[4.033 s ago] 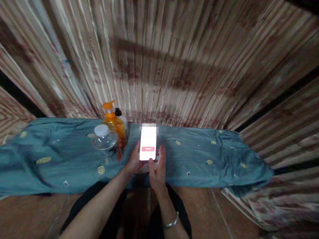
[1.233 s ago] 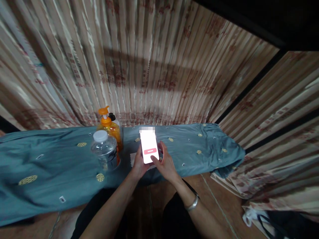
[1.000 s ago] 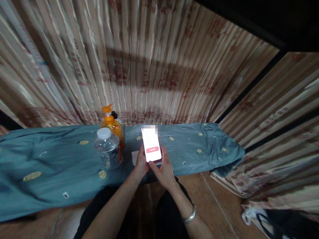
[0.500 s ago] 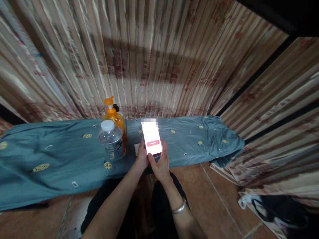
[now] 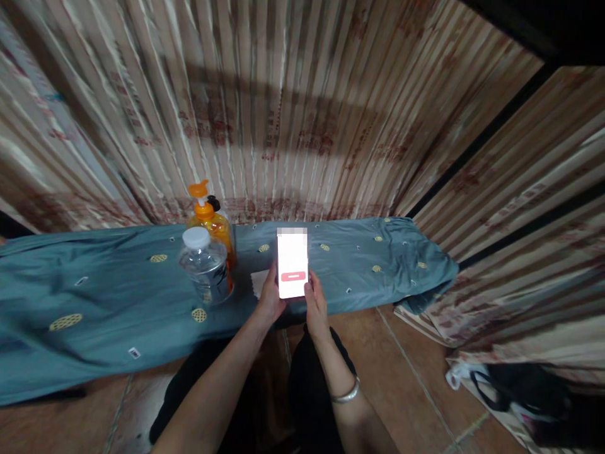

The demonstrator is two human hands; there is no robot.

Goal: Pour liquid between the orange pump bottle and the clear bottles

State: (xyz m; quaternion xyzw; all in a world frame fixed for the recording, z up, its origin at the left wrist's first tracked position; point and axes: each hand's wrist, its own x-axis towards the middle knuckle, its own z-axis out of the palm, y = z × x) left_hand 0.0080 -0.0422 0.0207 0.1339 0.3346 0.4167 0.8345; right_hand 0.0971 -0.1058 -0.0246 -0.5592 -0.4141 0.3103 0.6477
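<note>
A smartphone (image 5: 292, 258) with a bright white screen and a red button near its lower end is held upright over the cloth-covered bench. My left hand (image 5: 271, 299) grips its lower left side. On the other side, my right hand (image 5: 317, 302) holds the lower right edge, with the thumb by the screen's corner. The fingers behind the phone are hidden. A pale piece of paper (image 5: 257, 282) lies just left of the phone, partly covered by my left hand.
Left of my hands stand a clear bottle (image 5: 206, 268) with a white cap and an orange pump bottle (image 5: 212, 221) behind it. Teal patterned cloth (image 5: 368, 252) covers the bench. Pleated curtains (image 5: 283, 113) hang behind. A black bag (image 5: 529, 391) sits at lower right.
The phone has turned more upright and shifted slightly right. My right thumb has moved from the bottom left of the phone to its lower right corner. The view has shifted slightly.
</note>
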